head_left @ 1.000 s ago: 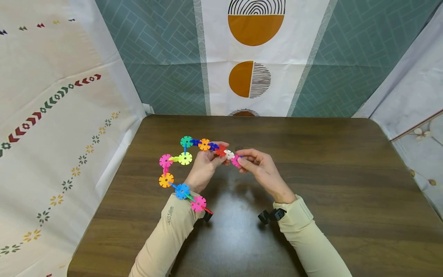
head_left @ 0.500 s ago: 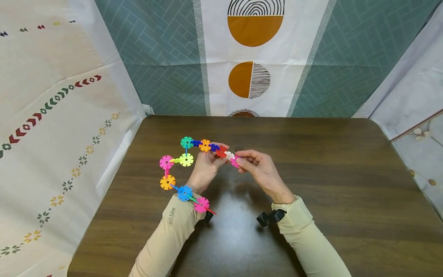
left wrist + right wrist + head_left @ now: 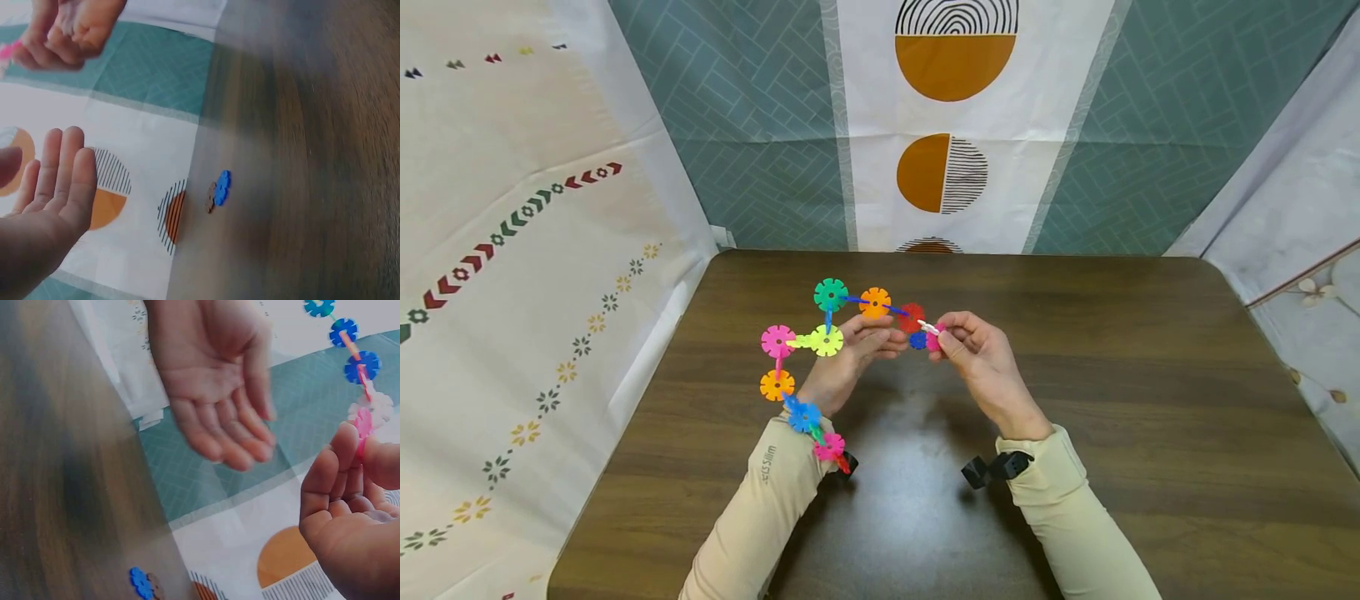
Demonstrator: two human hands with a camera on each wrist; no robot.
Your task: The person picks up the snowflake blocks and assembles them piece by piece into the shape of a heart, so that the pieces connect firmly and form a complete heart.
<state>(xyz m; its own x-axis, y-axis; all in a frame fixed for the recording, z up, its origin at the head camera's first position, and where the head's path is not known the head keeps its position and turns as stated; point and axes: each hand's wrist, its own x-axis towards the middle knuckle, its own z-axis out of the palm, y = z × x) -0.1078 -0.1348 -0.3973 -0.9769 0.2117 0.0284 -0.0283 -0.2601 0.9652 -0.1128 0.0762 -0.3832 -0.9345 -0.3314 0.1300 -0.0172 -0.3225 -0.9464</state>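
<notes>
A chain of colourful notched plastic discs [image 3: 831, 295] hangs in the air, bent in a zigzag from the right hand back over the left sleeve. My right hand [image 3: 992, 371] pinches the pink disc [image 3: 362, 425] at its end between thumb and fingers. A white disc [image 3: 928, 327] and a red disc [image 3: 912, 317] come just before it. With fingers straight and palm facing inward, my left hand [image 3: 850, 358] holds nothing; the chain's orange disc [image 3: 875, 302] overlaps its fingertips in the head view. Both wrist views show that palm bare.
A loose blue disc [image 3: 222, 187] and a brown disc [image 3: 210, 198] lie side by side on the wooden table [image 3: 1135, 375], beyond the hands. Patterned cloths [image 3: 760, 150] hang behind and to both sides. Small black cameras [image 3: 996, 469] sit at the wrists.
My left hand has let go of the chain near the red disc and straightened its fingers. The right hand has moved slightly right, carrying the chain along, and the blue disc has come into sight.
</notes>
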